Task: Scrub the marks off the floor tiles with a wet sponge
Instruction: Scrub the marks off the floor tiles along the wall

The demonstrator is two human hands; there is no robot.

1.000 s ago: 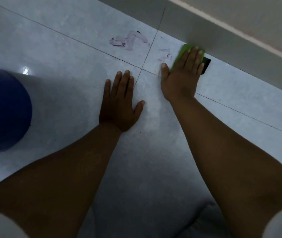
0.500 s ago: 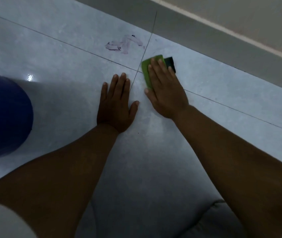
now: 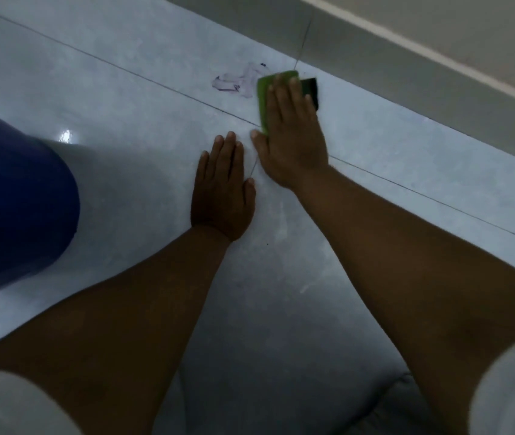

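A person kneeling on pale grey glossy floor tiles [image 3: 124, 98] presses the right hand [image 3: 292, 136] flat on a green rectangular sponge with a dark scouring layer [image 3: 262, 95], fingers extended and held close together across its top, the thumb spread out to the left onto the tile. The sponge lies on the floor just below the grey skirting board [image 3: 407, 67], its green edge showing left of the fingers and its dark layer showing to their right. Its upper left corner touches the right end of a smeared purple scribble mark [image 3: 234, 83], which sits on the tile above a thin dark grout line [image 3: 155, 86] running diagonally across the floor.

The left hand [image 3: 221, 189] rests palm down on the tile just beside the right wrist, 4 fingers together and pointing toward the sponge, thumb slightly apart; it holds nothing. Both bare forearms reach up from the bottom of the frame, with white short sleeves [image 3: 14, 403] at the lower corners. A dark blue clothed knee [image 3: 14, 199] fills the left edge, and 2 bright reflections glint on the tile above it.
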